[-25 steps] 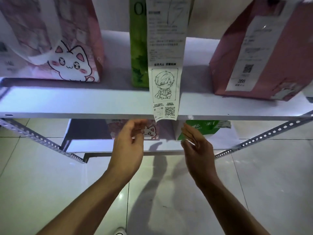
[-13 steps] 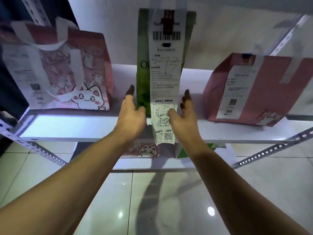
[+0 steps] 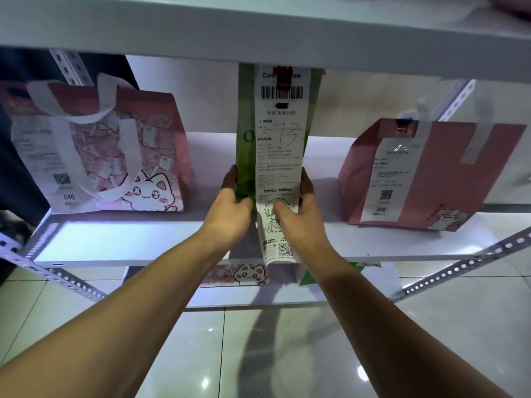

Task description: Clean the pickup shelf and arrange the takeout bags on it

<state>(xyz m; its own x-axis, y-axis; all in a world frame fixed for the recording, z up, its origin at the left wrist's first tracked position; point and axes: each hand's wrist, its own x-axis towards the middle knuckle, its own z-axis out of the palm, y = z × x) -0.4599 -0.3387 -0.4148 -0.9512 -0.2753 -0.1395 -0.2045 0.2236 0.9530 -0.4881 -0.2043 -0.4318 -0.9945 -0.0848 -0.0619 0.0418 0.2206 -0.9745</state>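
Observation:
A tall green takeout bag stands in the middle of the white shelf, with a long white receipt hanging down its front past the shelf edge. My left hand grips the bag's lower left side. My right hand grips its lower right side, thumb pressed on the receipt. A pink cat-print bag stands at the shelf's left. A plain pink bag with a receipt stands at the right.
Another white shelf board runs just above the bags. A lower shelf holds a pink cat bag and a green bag. Perforated metal braces angle out at both sides. Glossy tiled floor lies below.
Both hands rose from below the shelf edge to the green bag and closed on its lower sides. The view tilted up, bringing the upper shelf board into sight.

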